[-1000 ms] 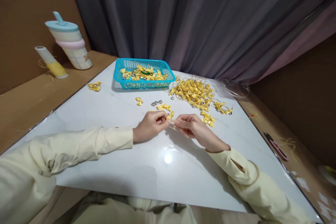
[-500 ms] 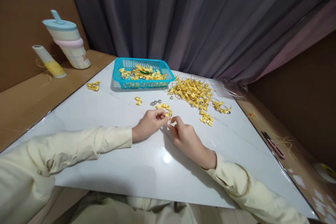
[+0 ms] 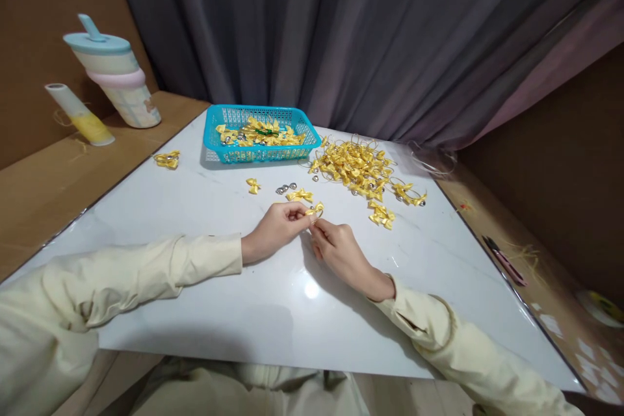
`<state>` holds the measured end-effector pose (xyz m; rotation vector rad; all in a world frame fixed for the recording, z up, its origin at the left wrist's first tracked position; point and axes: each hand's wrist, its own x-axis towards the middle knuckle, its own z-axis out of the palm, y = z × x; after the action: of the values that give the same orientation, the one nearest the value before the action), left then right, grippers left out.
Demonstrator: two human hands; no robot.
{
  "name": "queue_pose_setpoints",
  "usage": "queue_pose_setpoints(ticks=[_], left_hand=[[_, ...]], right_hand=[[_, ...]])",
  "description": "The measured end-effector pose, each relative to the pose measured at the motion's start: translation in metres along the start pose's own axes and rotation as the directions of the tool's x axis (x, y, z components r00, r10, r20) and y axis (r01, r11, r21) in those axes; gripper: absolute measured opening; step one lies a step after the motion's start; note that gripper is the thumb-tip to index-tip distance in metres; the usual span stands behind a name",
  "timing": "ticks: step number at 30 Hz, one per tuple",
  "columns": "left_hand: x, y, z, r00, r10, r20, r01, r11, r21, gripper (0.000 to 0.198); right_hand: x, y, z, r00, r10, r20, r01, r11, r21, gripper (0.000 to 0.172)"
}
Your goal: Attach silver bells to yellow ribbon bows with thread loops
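Over the middle of the white table, my left hand (image 3: 277, 227) pinches a yellow ribbon bow (image 3: 316, 208) between thumb and fingertips. My right hand (image 3: 341, 253) meets it from the right, its thumb and forefinger closed on the thin cord that loops below the bow. The fingertips of both hands nearly touch and hide part of the cord. Just beyond them lie more yellow bows (image 3: 299, 195), several small silver bells (image 3: 285, 188) and a single bow (image 3: 253, 186).
A blue basket (image 3: 263, 157) holding bows and bells stands at the back. Right of it spreads a heap of corded yellow bows (image 3: 355, 166), with a small group (image 3: 381, 215) nearer. A tumbler (image 3: 117, 81) and a spool (image 3: 80, 116) stand left; pink-handled snips (image 3: 506, 263) lie right.
My right thumb and forefinger, apart before, have closed together at the cord beside my left fingertips. The view has shifted slightly, moving the scene a little to the left.
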<state>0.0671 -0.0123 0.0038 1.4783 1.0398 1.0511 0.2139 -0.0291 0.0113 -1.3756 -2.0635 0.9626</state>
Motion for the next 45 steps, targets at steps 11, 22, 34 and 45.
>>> queue_pose_setpoints(ticks=[11,22,34,45], left_hand=[[0.004,0.002,0.001,0.999,-0.041,-0.002,0.041,0.999,-0.022,0.029],[0.001,-0.009,0.003,0.993,0.115,-0.038,-0.106,0.975,0.195,0.023],[0.010,-0.012,-0.005,0.994,0.045,-0.103,-0.035,0.995,0.098,0.027],[0.009,-0.011,-0.004,0.998,0.015,-0.059,-0.012,0.999,0.050,0.026]], right_hand=[[0.002,-0.003,-0.001,1.000,0.026,0.016,-0.026,0.999,0.024,0.030],[0.001,-0.003,0.000,0.999,0.046,0.015,-0.048,0.978,0.203,0.032],[0.004,0.001,-0.004,0.992,0.094,-0.085,-0.058,0.933,0.355,0.021],[0.006,0.009,0.001,0.992,0.034,-0.125,0.009,0.946,0.324,0.030]])
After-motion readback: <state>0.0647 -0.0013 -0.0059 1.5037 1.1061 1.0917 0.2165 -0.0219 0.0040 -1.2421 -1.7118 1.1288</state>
